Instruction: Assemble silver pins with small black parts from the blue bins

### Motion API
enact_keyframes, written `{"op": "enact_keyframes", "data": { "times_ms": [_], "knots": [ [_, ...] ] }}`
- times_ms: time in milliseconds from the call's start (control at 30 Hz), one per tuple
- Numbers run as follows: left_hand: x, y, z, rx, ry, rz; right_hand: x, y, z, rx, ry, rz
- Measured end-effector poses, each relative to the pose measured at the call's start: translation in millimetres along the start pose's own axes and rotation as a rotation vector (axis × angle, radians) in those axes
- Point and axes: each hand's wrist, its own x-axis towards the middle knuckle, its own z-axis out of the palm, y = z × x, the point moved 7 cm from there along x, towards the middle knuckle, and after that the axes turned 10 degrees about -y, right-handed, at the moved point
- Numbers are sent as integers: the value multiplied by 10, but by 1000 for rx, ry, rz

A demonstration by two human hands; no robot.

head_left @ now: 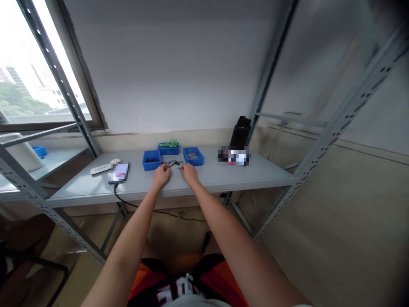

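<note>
My left hand (162, 174) rests at the front of the grey shelf, its fingers bent together in a pinch. Whatever they hold is too small to make out. Close by on the right, my right hand (189, 172) is also pinched, with its fingertips at small dark and silver pieces (174, 163) lying loose between the hands. Behind my left hand stands a blue bin (152, 166) with dark bits inside. Another blue bin (196, 162), behind my right hand, holds small silver metal parts. Green pieces fill a third blue bin (168, 151) at the back.
A phone (119, 173) with a black cable (137, 206) lies left, beside a white flat device (100, 169). To the right stand a black bottle (241, 133) and a blurred-out item (233, 157). Metal posts (271, 64) frame the shelf; a wall (179, 85) closes the back.
</note>
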Motion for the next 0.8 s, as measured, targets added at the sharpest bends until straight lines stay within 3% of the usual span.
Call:
{"op": "enact_keyframes", "data": {
  "times_ms": [167, 533, 800],
  "knots": [
    [-18, 25, -15, 13, -4, -6, 16, 25, -10, 73, 11, 12],
    [-20, 41, 0, 4, -21, 7, 75, 222, -56, 581, 28, 103],
    [-14, 40, 29, 36, -53, 25, 28, 23, -23, 539, -80, -125]
  ]
}}
